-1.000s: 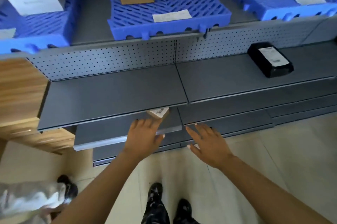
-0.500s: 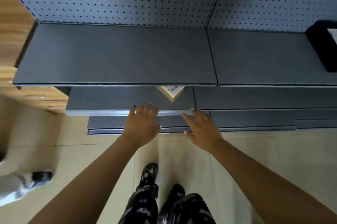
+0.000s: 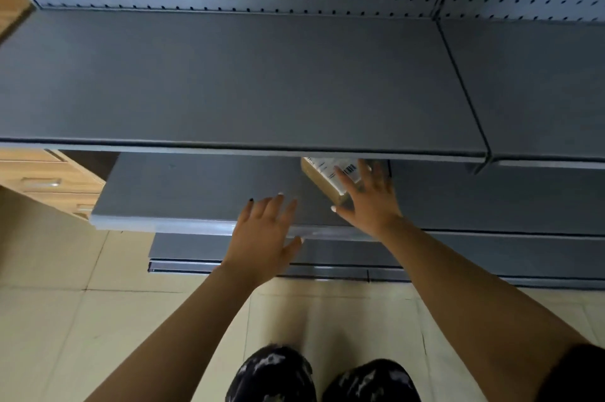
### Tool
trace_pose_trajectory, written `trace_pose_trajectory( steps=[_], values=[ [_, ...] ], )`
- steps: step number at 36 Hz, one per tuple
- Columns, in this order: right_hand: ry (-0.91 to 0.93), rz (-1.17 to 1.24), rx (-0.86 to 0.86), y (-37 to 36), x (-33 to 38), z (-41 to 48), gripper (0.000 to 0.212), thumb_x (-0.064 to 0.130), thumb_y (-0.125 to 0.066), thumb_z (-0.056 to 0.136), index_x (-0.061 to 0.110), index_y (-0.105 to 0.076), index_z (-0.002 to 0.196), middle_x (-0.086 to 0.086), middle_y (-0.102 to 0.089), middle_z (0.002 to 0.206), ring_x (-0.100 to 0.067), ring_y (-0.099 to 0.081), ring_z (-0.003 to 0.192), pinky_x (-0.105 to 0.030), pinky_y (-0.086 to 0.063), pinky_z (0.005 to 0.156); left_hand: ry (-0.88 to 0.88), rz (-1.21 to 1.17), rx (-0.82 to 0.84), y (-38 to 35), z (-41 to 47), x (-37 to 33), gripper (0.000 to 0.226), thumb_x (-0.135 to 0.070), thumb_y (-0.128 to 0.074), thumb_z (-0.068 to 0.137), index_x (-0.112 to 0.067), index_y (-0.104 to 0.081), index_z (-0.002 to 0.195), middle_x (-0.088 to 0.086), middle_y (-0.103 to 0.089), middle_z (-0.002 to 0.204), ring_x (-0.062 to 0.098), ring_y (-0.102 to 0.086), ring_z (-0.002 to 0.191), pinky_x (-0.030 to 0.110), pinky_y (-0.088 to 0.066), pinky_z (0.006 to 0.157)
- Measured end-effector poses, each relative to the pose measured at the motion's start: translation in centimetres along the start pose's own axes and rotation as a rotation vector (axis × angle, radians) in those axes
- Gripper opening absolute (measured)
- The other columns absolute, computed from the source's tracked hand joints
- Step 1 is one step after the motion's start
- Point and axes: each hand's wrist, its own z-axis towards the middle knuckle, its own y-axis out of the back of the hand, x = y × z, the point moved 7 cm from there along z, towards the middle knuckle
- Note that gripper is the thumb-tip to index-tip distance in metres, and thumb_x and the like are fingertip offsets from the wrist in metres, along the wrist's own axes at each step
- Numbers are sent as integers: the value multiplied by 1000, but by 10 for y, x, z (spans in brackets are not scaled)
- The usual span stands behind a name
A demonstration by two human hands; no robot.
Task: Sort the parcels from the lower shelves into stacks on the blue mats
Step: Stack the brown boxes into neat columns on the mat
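Fingers (image 3: 345, 180) of the right hand (image 3: 370, 201), spread, now touch the parcel (image 3: 320, 181) (0.5 s ago they hadn't); left hand (image 3: 262, 238) hovers released.

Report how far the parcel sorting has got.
Done: nothing can be confirmed; no blue mat is in view. In hand: the right hand spreads open over the brown parcel on the lower shelf, not gripping yet; the left hand hovers open. Left: lifting it out and stacking it.
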Motion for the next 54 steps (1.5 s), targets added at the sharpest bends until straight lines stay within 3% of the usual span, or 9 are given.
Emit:
trace_pose_trajectory(
  steps=[4, 10, 18, 24, 30, 36, 43, 50, 54],
  values=[
    [-32, 49, -16, -16, -2, 19, 78, 61, -45, 89, 41, 1, 150, -11, 9, 159, -44, 1, 142, -61, -18, 112, 1, 1, -27, -16, 11, 3, 62, -50, -52, 84, -16, -49, 136, 13, -56, 133, 34, -55, 120, 53, -40, 101],
    [-75, 157, -190, -10, -11, 12, 55, 35, -60, 87, 25, -47, 139, -21, -37, 145, -48, -46, 115, -56, -38, 100, -29, 16, -38, -21, 11, -3, 60, -50, -53, 83, -16, -52, 132, 13, -61, 127, 33, -60, 113, 53, -45, 95],
    [-148, 216, -103, -10, -12, -7, 88, 65, -51, 83, 38, -3, 151, -12, 2, 158, -40, -2, 143, -65, -16, 110, -79, 3, -62, -9, 9, -19, 60, -54, -38, 86, -15, -54, 130, 13, -62, 125, 33, -61, 111, 53, -44, 95],
    [-179, 195, -132, -12, 1, 23, 92, 79, -38, 81, 38, 7, 150, -10, 10, 159, -42, 3, 144, -67, -11, 110, -26, 19, -46, -27, 14, -11, 60, -49, -50, 84, -14, -53, 132, 14, -60, 128, 34, -59, 115, 54, -41, 99],
    [-233, 186, -182, -14, 4, 26, 68, 54, -48, 90, 30, -23, 148, -11, -15, 155, -46, -22, 133, -57, -31, 103, -6, 18, -15, -43, 7, -4, 64, -52, -46, 91, -17, -41, 144, 13, -49, 142, 33, -46, 130, 52, -27, 110],
    [-111, 368, -267, 1, 2, -45, 63, 36, -76, 70, 21, -59, 128, -19, -47, 136, -52, -45, 109, -57, -53, 76, 8, -14, 38, -16, -11, -15, 65, -53, -48, 87, -16, -45, 140, 13, -51, 139, 34, -49, 127, 52, -31, 108],
    [0, 368, -256, 68, -4, -174, 57, 51, -49, 82, 23, -53, 132, -13, -44, 140, -45, -43, 121, -53, -51, 87, -109, -49, 120, 49, -40, -73, 69, -44, -65, 85, -18, -39, 144, 11, -48, 143, 32, -44, 132, 49, -28, 110],
    [-6, 418, -338, 171, -26, -267, 58, 47, -64, 76, 31, -48, 130, -6, -43, 140, -36, -42, 125, -53, -53, 86, -235, -78, 124, 141, -58, -137, 79, -46, -62, 80, -20, -26, 145, 14, -50, 139, 33, -51, 123, 51, -39, 104],
    [-3, 379, -389, 227, -31, -308, 54, 52, -56, 78, 34, -51, 129, -2, -42, 140, -33, -43, 124, -47, -54, 86, -312, -142, 73, 189, -62, -172, 80, -51, -55, 78, -23, -21, 145, 14, -49, 140, 34, -53, 120, 53, -43, 101]
  ],
)
